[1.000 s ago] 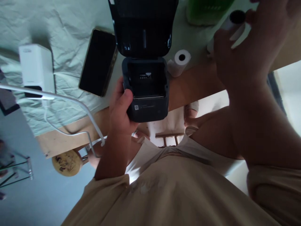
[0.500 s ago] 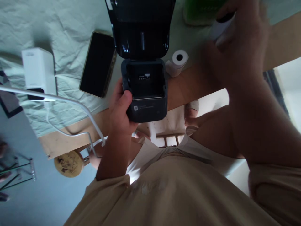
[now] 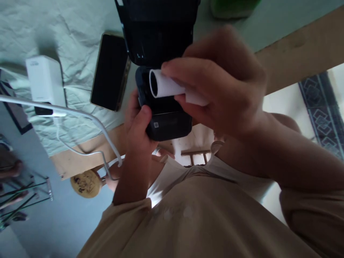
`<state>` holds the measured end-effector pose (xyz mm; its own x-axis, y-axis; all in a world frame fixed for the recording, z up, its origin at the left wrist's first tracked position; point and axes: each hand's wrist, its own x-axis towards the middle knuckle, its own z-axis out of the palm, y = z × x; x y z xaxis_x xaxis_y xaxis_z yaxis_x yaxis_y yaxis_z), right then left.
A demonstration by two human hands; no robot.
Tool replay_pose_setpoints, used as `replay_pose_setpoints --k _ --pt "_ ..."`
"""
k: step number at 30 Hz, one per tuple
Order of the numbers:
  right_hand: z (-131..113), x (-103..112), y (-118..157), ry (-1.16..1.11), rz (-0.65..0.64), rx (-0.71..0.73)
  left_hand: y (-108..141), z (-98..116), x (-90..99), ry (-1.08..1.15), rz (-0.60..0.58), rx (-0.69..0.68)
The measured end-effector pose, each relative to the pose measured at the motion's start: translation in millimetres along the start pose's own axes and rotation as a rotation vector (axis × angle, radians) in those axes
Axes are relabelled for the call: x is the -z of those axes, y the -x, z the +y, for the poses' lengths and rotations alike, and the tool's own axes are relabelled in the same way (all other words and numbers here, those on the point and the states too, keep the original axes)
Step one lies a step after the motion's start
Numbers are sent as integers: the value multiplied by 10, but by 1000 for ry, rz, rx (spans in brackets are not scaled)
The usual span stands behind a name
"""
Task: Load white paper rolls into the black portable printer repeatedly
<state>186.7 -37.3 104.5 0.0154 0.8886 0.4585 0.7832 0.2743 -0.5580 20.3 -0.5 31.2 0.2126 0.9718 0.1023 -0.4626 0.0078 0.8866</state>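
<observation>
A dark label printer [image 3: 169,125] stands at the table's edge with its black lid [image 3: 158,36] tipped back. My left hand [image 3: 139,125] grips the printer's left side, thumb on the rim. Over the open paper bay my right hand [image 3: 225,82] pinches a white paper roll [image 3: 168,84] with a wide hollow core. The roll lies sideways, its open end toward the left, and a loose flap of paper hangs from it. My right hand hides the bay's right part and the spot where a second roll stood.
A dark phone [image 3: 110,71] lies left of the printer. Farther left stands a white power bank [image 3: 44,80] with a white cable [image 3: 94,122] arching past the table edge. A green object [image 3: 233,7] sits at the top, and a round wooden stool [image 3: 86,183] is below the table.
My right hand has brought the paper roll from the upper right over to the printer's bay. My left hand still holds the printer in about the same place.
</observation>
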Motion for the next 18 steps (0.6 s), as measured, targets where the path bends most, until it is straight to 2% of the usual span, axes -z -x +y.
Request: replay_pose_setpoints --k 2,4,8,11,13,18 --pt "3 -61 12 185 28 154 18 24 -27 37 -4 30" --pt "29 -92 12 231 13 182 36 51 -56 32 28 57" --pt "65 -120 7 181 45 211 42 71 -65 -46 77 91" --pt "107 -125 7 198 -72 202 23 46 -29 -34 47 89" --pt "145 -115 12 188 -102 241 13 29 -12 -22 26 72" --pt "172 -105 66 180 58 400 16 29 -1 -9 10 71"
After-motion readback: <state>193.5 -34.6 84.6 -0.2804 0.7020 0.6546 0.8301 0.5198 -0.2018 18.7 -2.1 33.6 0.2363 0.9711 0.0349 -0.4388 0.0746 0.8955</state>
